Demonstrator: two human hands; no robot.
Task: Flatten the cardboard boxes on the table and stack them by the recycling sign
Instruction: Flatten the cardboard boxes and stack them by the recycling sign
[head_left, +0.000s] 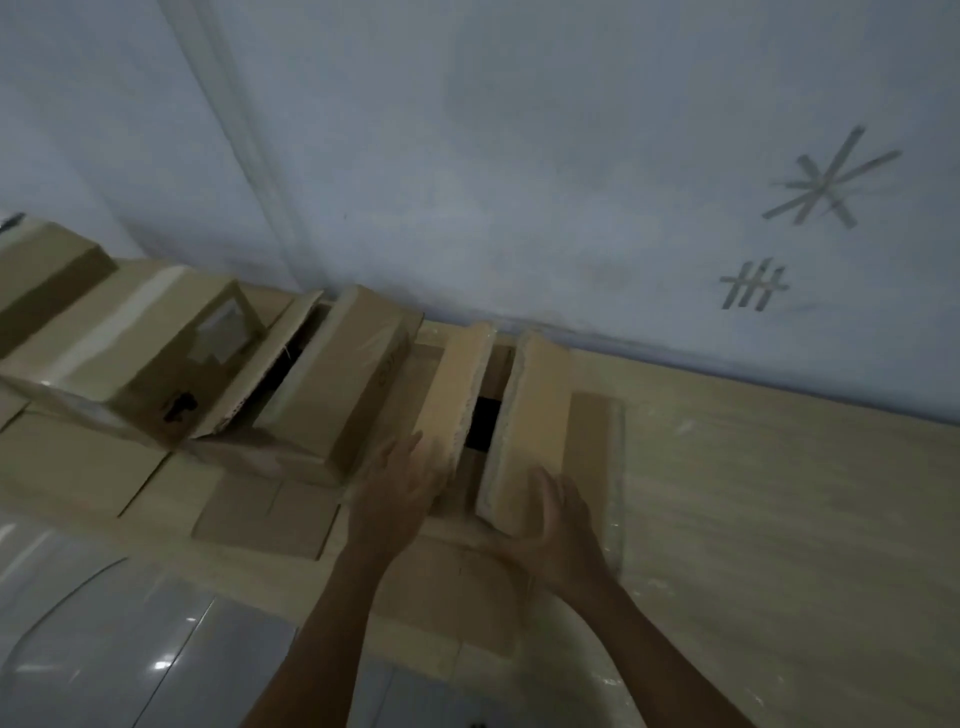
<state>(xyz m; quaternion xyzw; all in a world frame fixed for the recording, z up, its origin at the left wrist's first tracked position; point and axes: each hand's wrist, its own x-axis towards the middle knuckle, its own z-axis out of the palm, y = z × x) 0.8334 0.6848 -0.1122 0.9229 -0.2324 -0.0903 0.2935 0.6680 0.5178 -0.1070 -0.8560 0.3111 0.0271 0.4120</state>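
An open cardboard box (535, 405) stands on the wooden table (779, 493) near the wall, its two top flaps raised with a dark gap between them. My left hand (400, 493) lies with spread fingers against the near end of the left flap (457, 395). My right hand (556, 530) presses on the near end of the right flap, fingers spread. Whether either hand grips the cardboard is not clear. Further left stand three more boxes: one half-open (337, 395), one with a window cut-out (156, 358), one at the edge (47, 275).
Flat cardboard pieces (270, 519) lie on the table in front of the boxes and under my arms. Tape marks (831, 182) are stuck on the pale wall at the right. A shiny tiled floor (104, 649) shows below the table's near edge.
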